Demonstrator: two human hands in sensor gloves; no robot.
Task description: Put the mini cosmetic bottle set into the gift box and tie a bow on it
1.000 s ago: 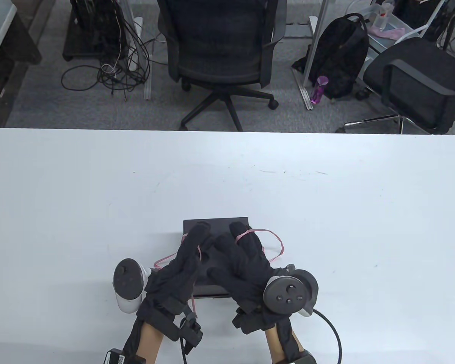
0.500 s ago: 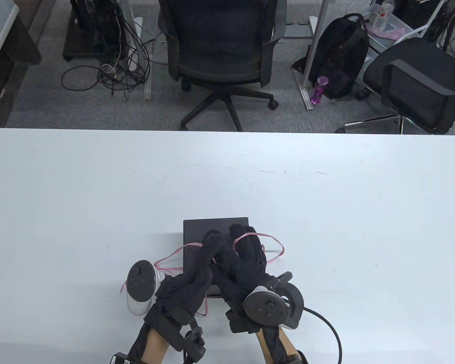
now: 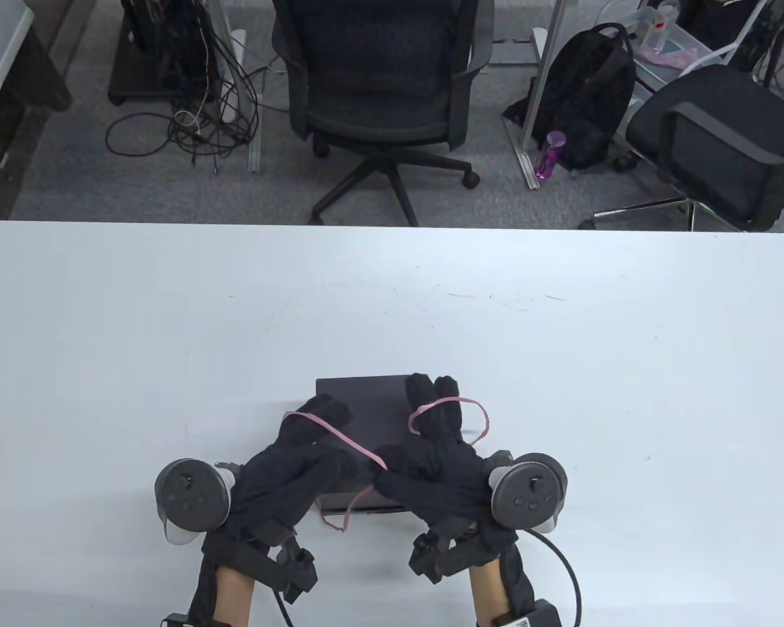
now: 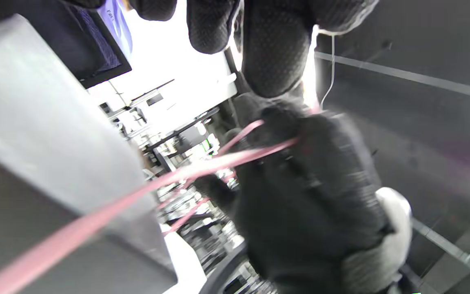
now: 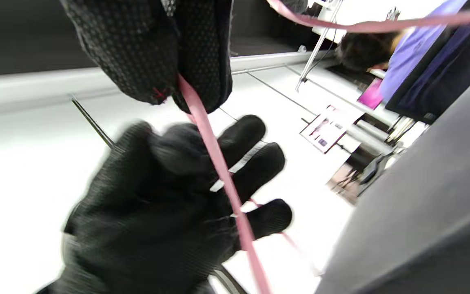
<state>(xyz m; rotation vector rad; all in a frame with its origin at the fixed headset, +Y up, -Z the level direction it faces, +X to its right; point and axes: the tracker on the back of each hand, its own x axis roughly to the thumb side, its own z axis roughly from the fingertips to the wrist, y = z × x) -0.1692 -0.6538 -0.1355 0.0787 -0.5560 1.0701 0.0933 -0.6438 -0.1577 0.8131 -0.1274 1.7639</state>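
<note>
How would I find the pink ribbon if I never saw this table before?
Look at the near edge of the white table, where two black-gloved hands work over a dark box. The pink ribbon runs across the gloves and box, looping beside the right hand. It is the only thin, bright-coloured thing there.

A closed black gift box point(image 3: 366, 405) lies flat beneath both gloved hands, its far edge showing just beyond the fingertips. A thin pink ribbon point(image 3: 340, 436) runs taut across the lid from the left hand point(image 3: 294, 457) to the right hand point(image 3: 438, 457), where it is pinched between thumb and finger. One loop circles the right hand's raised fingers point(image 3: 431, 408); a loose end hangs over the box's near edge between the wrists.
</note>
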